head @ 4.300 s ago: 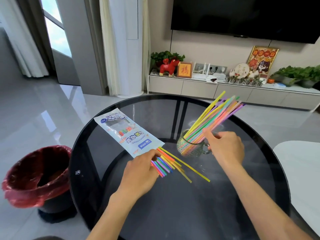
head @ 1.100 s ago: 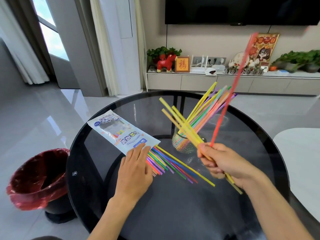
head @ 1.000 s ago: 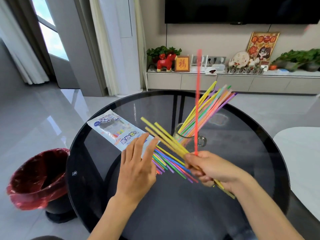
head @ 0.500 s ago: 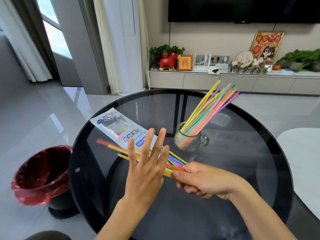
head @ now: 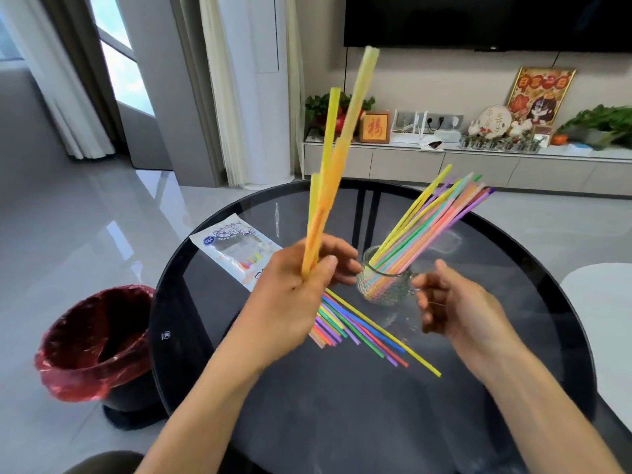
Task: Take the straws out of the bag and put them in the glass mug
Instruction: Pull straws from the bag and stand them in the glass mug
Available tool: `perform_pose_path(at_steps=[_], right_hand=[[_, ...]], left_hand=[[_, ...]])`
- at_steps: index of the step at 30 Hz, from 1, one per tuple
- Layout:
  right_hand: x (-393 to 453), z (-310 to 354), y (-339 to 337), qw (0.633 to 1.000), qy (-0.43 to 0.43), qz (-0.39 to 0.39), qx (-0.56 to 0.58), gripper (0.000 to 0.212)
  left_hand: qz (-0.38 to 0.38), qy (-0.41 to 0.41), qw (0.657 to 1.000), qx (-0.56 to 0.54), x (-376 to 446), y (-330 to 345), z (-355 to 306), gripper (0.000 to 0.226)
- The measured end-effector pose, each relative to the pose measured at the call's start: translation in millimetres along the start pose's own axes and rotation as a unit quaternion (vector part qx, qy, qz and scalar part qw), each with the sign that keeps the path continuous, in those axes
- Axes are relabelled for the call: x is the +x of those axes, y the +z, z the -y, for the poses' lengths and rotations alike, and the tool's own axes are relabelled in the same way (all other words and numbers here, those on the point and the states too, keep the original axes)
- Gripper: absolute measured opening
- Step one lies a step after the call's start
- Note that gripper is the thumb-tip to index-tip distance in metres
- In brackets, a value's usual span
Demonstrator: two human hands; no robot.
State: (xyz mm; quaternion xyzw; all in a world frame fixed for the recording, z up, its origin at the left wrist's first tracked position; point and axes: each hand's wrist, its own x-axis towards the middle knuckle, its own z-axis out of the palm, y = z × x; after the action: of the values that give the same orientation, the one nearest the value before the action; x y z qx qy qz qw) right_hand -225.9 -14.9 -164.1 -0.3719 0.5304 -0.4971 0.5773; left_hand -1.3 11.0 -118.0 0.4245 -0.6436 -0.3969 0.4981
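Yellow straws (head: 330, 172) passed to left hand (head: 290, 295), beside mug (head: 384, 283)

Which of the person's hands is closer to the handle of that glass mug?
Right hand: its fingers almost touch the mug handle. Left hand is across the mug, gripping yellow straws.

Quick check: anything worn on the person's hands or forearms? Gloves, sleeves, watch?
Both bare. Left hand and right hand: no gloves, and no rings that I can make out. Forearms uncovered to the frame edge; no sleeves, watch or bands visible.
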Motion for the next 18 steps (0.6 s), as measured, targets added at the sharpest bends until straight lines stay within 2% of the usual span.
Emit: perform_pose_path(at_steps=[2,5,7,8,10,11,14,18], right_hand=[[-3,-1,9,1.0,-0.012,0.007,-0.006,0.04],[-8,-5,20,0.998,-0.052,0.031,-0.024,0.033],[-9,-7,23,0.995,-0.081,0.051,-0.034,0.028],[-11,-7,24,0.992,-0.098,0.067,-0.041,0.025],[-14,-7,25,0.981,-0.13,0.13,-0.057,0.023],[-16,-7,26,0.974,-0.135,0.173,-0.063,0.03],[-23,-10,35,0.95,-0.113,0.282,-0.067,0.038],[-27,-15,43,0.953,-0.124,0.245,-0.125,0.027]], left_hand=[[0.07,-0.012,0.996,-0.055,-6,9,15,0.027],[0.148,-0.079,0.985,0.036,-19,24,56,0.032],[0.166,-0.116,0.977,0.063,-24,28,68,0.034],[0.165,-0.123,0.978,0.035,-24,27,69,0.034],[0.163,-0.136,0.976,-0.044,-23,21,66,0.032],[0.172,-0.145,0.972,-0.064,-22,18,67,0.03],[0.228,-0.207,0.951,-0.034,-25,19,78,0.03],[0.305,-0.224,0.925,-0.017,-25,23,75,0.028]])
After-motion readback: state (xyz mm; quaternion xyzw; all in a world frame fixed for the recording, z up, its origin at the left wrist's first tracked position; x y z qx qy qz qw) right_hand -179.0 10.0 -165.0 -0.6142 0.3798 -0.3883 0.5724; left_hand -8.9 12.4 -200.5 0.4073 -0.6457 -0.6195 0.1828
